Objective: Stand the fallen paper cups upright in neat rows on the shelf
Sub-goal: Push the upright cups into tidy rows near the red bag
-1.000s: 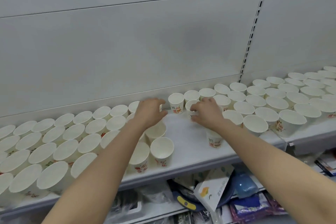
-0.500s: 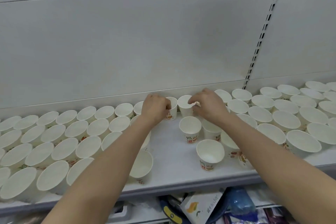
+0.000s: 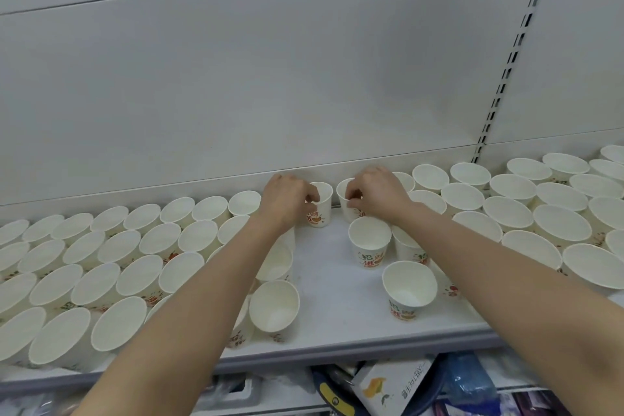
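Way too many paper cups (image 3: 369,243) on this shelf (image 3: 337,294) to count exactly, dozens for sure, with some hidden behind arms or cut off at the edges. Roughly forty on the left side, around thirty on the right, plus four standing loose in the middle gap. Two hands, left hand (image 3: 287,201) and right hand (image 3: 378,194). One shelf.

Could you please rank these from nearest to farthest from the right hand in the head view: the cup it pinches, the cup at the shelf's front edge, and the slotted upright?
From the right hand:
1. Pinched cup, under its fingers.
2. Front-edge cup, nearer the camera.
3. Slotted upright, far right on the back wall.
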`<state>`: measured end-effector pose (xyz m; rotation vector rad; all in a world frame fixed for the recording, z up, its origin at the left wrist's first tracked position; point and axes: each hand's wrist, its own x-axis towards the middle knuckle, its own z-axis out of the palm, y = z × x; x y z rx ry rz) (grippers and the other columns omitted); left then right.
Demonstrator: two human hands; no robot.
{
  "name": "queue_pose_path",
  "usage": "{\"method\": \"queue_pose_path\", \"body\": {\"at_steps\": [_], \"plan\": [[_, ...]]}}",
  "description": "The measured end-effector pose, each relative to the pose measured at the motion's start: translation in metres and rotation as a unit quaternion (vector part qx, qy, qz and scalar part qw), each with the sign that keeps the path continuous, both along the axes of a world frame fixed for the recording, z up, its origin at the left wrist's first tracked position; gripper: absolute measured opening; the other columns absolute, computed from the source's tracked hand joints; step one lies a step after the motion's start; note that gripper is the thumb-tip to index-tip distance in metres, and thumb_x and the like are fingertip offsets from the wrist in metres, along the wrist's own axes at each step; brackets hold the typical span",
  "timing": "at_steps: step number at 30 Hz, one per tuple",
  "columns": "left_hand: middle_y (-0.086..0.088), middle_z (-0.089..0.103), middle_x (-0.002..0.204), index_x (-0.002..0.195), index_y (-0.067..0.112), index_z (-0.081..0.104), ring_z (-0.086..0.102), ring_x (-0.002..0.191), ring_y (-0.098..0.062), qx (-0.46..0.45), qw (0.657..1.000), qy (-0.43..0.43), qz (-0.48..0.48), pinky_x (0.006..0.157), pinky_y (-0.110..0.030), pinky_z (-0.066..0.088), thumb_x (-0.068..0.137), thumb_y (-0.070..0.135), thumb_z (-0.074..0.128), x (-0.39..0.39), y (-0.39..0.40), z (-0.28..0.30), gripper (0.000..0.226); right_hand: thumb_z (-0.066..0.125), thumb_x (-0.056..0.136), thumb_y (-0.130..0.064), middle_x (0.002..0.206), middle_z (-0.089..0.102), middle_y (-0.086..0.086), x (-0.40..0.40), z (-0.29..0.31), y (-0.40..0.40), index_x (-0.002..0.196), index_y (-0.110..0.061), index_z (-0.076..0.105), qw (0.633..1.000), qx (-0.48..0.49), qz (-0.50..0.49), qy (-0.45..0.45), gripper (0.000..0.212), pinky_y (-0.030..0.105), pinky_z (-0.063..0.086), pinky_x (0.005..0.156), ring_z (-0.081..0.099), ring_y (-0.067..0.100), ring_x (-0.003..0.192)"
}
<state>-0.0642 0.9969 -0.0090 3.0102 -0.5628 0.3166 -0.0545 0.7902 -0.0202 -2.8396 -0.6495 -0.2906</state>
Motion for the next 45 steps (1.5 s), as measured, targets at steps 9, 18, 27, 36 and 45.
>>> {"method": "queue_pose_path", "body": {"at_steps": [9, 18, 27, 36, 45], "plan": [[0.010, 0.072, 0.099, 0.102, 0.032, 0.073, 0.059, 0.097, -0.018, -0.021, 0.999, 0.014, -0.035, 0.084, -0.028, 0.034, 0.086, 0.038, 0.065, 0.001, -0.002, -0.003, 0.019, 0.066, 0.083, -0.037, 0.070, 0.060, -0.009, -0.004, -0.001, 0.006, 0.077, -0.020, 0.069, 0.997, 0.077, 0.012, 0.010, 0.018, 0.028, 0.031, 0.075, 0.055, 0.018, 0.075], [0.013, 0.071, 0.092, 0.099, 0.033, 0.073, 0.054, 0.090, -0.011, -0.109, 0.967, 0.049, -0.227, 0.079, -0.029, 0.041, 0.076, 0.049, 0.074, -0.053, -0.038, 0.002, 0.029, 0.067, 0.080, -0.021, 0.082, 0.072, -0.003, -0.036, 0.029, -0.061, 0.081, -0.024, 0.075, 0.989, 0.098, -0.093, 0.052, 0.008, 0.035, 0.050, 0.073, 0.063, 0.018, 0.080], [0.013, 0.069, 0.085, 0.093, 0.033, 0.072, 0.052, 0.089, -0.012, -0.018, 0.982, 0.013, -0.190, 0.078, -0.030, 0.034, 0.085, 0.035, 0.066, -0.058, -0.030, -0.002, 0.010, 0.078, 0.069, -0.041, 0.073, 0.067, -0.017, -0.106, 0.024, -0.080, 0.074, -0.028, 0.073, 0.991, 0.056, -0.055, 0.107, 0.014, 0.025, 0.042, 0.074, 0.056, 0.002, 0.077], [0.009, 0.069, 0.081, 0.083, 0.029, 0.070, 0.057, 0.089, -0.017, 0.018, 0.993, 0.000, -0.113, 0.075, -0.031, 0.034, 0.084, 0.033, 0.064, -0.067, 0.005, -0.004, 0.008, 0.063, 0.077, -0.033, 0.067, 0.067, -0.007, -0.095, 0.009, -0.031, 0.064, -0.023, 0.065, 0.994, 0.015, -0.088, 0.055, 0.017, 0.031, 0.039, 0.083, 0.056, 0.016, 0.070], [0.014, 0.070, 0.088, 0.088, 0.032, 0.072, 0.056, 0.090, -0.013, -0.029, 0.995, 0.021, -0.090, 0.075, -0.029, 0.035, 0.080, 0.036, 0.071, -0.068, 0.011, 0.000, 0.010, 0.080, 0.071, -0.030, 0.099, 0.066, -0.006, -0.090, 0.005, -0.014, 0.104, -0.024, 0.071, 0.983, 0.139, -0.056, 0.108, 0.035, 0.033, 0.046, 0.081, 0.054, 0.011, 0.095]]}}
